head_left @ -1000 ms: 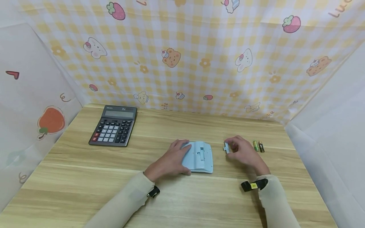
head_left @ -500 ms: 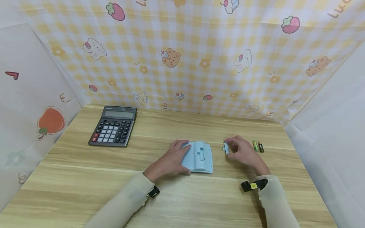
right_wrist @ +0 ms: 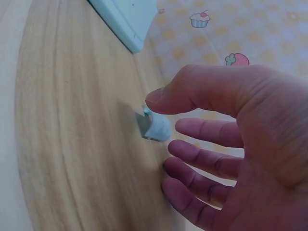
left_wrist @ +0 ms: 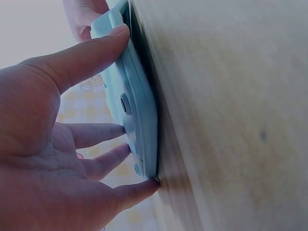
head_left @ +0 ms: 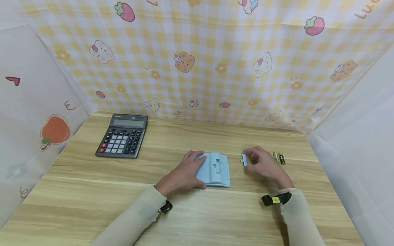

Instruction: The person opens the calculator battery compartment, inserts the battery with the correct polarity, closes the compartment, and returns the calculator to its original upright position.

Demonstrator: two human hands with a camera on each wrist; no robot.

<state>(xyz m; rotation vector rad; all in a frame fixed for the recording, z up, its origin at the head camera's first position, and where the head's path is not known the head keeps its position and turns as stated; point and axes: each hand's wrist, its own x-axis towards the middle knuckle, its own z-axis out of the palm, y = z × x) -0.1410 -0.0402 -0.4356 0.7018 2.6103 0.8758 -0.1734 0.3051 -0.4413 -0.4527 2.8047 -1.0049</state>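
A light blue calculator (head_left: 220, 179) lies face down on the table, its battery slot (head_left: 218, 166) uncovered. My left hand (head_left: 185, 172) holds it by its left part, thumb on the near edge and fingers spread toward the far side. In the left wrist view, the thumb (left_wrist: 103, 53) and fingertips press the calculator's side (left_wrist: 139, 110). Right of the calculator, a small light blue battery cover (head_left: 244, 160) sits on the wood. My right hand (head_left: 264, 164) is around it, fingers loosely bent. The right wrist view shows the thumb tip overlapping the cover (right_wrist: 159, 129), with the other fingers apart from it.
Two batteries, one green (head_left: 276, 157) and one black (head_left: 281, 158), lie beyond the right hand. A dark grey calculator (head_left: 123, 136) lies face up at the back left. A checked cloth (head_left: 209, 68) hangs behind the wooden table (head_left: 197, 218).
My right hand and wrist have shifted slightly to the right, its fingers loosening from the battery cover, which stays in place. The left hand and light blue calculator have not moved.
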